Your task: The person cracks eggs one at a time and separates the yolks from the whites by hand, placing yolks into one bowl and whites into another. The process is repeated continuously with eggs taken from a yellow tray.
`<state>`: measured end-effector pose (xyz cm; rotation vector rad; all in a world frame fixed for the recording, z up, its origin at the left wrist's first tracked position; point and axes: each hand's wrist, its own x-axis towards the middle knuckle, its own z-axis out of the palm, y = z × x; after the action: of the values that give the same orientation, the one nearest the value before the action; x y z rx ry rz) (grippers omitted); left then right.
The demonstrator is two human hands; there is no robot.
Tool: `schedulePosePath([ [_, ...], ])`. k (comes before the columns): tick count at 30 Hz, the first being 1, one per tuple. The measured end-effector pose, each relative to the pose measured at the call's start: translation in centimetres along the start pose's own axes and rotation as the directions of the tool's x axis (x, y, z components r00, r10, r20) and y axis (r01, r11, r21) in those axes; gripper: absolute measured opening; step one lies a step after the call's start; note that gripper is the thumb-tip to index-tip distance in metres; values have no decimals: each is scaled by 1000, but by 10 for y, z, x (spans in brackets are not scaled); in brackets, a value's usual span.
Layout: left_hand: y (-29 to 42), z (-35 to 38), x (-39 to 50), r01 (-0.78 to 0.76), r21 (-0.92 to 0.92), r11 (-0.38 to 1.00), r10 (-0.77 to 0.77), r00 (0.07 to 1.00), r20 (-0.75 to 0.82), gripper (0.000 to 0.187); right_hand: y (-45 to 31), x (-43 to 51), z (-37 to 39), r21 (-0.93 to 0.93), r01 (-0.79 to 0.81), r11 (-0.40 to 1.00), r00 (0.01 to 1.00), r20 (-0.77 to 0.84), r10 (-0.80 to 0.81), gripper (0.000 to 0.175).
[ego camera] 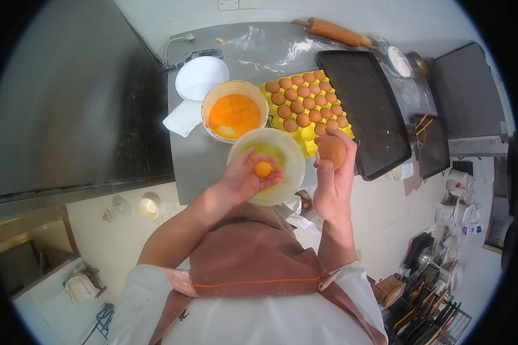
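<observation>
Palm up over a translucent plastic bowl, my left hand cups an egg yolk. Clear egg white lies in that bowl. My right hand holds a brown egg or its shell to the right of the bowl; whether it is cracked is hard to tell. Behind the bowl stands a round tub with many orange yolks. A yellow egg tray beside it carries several rows of brown eggs, with some empty cups at its near edge.
A black baking tray lies right of the eggs on the grey table. A wooden rolling pin rests at the back near white flour. A white round lid lies at the back left. A smaller dark tray is further right.
</observation>
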<state>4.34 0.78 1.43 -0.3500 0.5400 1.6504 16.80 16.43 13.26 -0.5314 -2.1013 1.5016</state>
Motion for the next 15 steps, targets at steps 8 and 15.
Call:
schedulePosePath([
  [8,12,19,-20,-30,-19,999,33,981,192,64,34,-6,10,16,-170,985,985,26,170,45],
  [15,16,25,-26,-48,-18,999,51,950,309,66,52,-8,19,7,-168,986,986,-4,169,44],
])
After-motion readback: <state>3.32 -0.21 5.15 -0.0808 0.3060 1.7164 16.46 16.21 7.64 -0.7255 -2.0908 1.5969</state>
